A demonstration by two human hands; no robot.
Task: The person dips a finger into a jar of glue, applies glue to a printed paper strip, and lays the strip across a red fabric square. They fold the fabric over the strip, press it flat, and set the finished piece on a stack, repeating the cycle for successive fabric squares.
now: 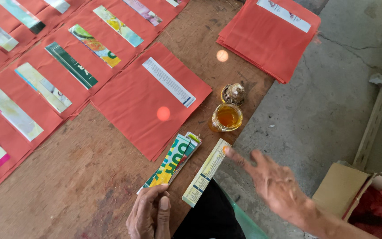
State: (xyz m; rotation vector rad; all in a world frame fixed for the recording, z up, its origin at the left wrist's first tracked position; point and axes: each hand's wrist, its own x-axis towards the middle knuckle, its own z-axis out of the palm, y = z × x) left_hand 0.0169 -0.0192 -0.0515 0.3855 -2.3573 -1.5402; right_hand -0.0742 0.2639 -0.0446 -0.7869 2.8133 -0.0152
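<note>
My left hand rests at the near edge of the wooden table, fingers pinched on the lower end of a stack of colourful paper strips. My right hand reaches in from the right with fingers spread, its index fingertip touching the top end of a single printed paper strip that hangs over the table edge. A small glass jar of amber glue stands just beyond, with its crusted lid behind it.
Several red paper sheets lie in rows across the table, each with a printed strip on it. A stack of red sheets sits at the far right corner. On the concrete floor are a cardboard box and a wooden frame.
</note>
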